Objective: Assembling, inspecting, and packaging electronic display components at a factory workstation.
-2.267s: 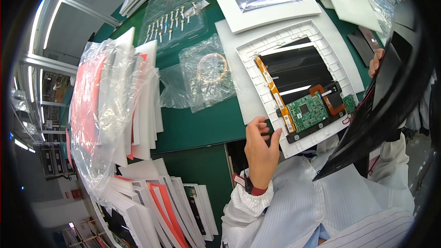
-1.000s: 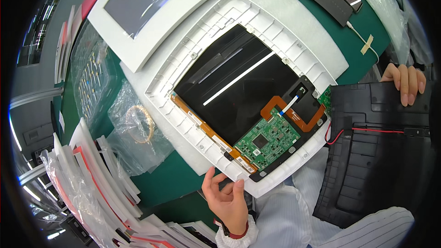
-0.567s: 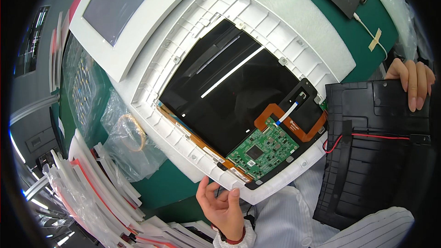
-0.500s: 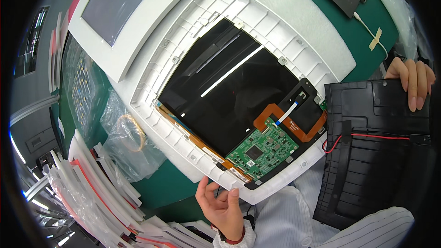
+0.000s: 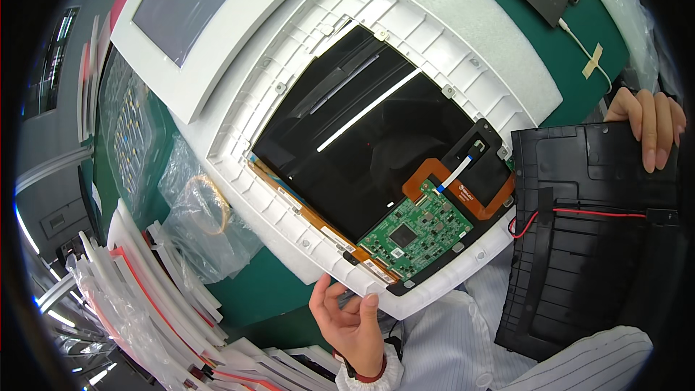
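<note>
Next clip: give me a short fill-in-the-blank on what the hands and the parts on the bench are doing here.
1. The right hand grips the top edge of the ____ back cover.
2. The left hand touches the near edge of the ____ frame.
3. A ____ circuit board sits by the dark panel.
4. A ____ wire crosses the back cover.

Missing words: black; white; green; red
</note>
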Demonstrator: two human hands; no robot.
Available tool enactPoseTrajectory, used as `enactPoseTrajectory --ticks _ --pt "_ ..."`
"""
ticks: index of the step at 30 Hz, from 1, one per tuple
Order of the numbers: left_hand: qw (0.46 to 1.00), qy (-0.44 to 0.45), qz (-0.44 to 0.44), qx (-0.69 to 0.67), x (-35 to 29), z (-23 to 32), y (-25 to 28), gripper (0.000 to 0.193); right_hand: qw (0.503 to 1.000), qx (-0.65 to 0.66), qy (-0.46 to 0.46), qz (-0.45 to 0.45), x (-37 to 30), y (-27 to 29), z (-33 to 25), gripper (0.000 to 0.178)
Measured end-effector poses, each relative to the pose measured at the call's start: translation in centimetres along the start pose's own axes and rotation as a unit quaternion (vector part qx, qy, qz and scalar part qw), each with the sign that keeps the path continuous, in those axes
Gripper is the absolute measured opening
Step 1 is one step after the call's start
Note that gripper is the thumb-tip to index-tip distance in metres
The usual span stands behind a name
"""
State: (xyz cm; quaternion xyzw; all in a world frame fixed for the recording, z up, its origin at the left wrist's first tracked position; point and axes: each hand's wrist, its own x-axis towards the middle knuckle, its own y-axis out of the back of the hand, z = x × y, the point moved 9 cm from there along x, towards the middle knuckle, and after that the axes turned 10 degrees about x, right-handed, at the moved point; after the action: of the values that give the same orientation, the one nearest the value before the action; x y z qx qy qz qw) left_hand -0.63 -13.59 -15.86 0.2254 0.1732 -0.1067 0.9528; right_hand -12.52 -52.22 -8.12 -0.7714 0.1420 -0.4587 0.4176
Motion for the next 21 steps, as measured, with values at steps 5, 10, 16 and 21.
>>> enactPoseTrajectory --ticks 5,10,16,21 --pt "1.0 0.002 -0.001 -0.018 0.0 0.0 0.0 0.065 0.994 -0.025 -0.058 -0.093 0.1 -1.1 1.2 0.006" --pt "0.999 0.0 0.0 -0.037 0.1 0.2 0.1 0.065 0.991 -0.041 -0.052 -0.115 0.3 -1.7 0.8 0.011" --pt "0.996 0.04 -0.074 -0.037 1.8 0.1 1.0 0.052 0.988 0.0 -0.036 -0.153 0.2 -2.0 1.9 0.011" --pt "0.942 0.071 -0.308 -0.112 2.3 0.8 -3.3 0.048 0.978 -0.043 -0.076 -0.189 1.4 -4.2 -0.1 0.013"
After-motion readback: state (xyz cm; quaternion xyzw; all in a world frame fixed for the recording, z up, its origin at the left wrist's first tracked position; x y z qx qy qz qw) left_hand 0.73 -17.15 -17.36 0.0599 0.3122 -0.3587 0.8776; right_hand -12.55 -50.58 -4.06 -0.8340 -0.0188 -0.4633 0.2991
